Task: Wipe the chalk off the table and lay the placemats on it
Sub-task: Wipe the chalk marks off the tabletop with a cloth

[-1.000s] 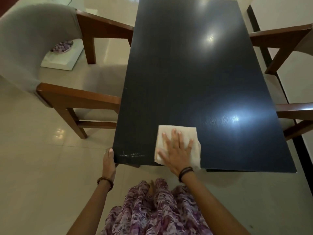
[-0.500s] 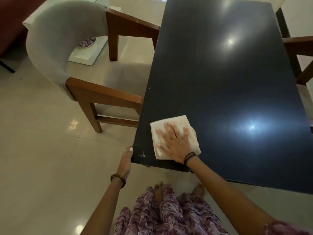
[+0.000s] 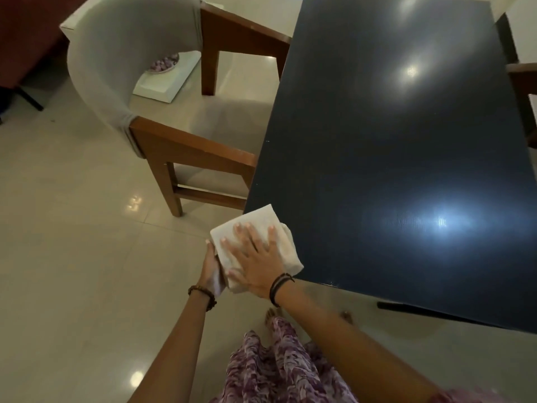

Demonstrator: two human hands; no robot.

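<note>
Both hands (image 3: 255, 257) against cloth (image 3: 263, 218)

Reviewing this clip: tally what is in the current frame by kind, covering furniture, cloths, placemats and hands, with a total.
Tables: 1, the dark table
Chairs: 2, the grey-backed chair and a second chair, partly cut off at the right edge
Cloths: 1, the white cloth
Placemats: 0 in view
Hands: 2, the left hand and the right hand
Total: 6

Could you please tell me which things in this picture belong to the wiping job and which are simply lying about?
Part of the job:
cloth
table
right hand, flat on the cloth
left hand, at the table corner

Just lying about:
chair
white tray on the floor
</note>
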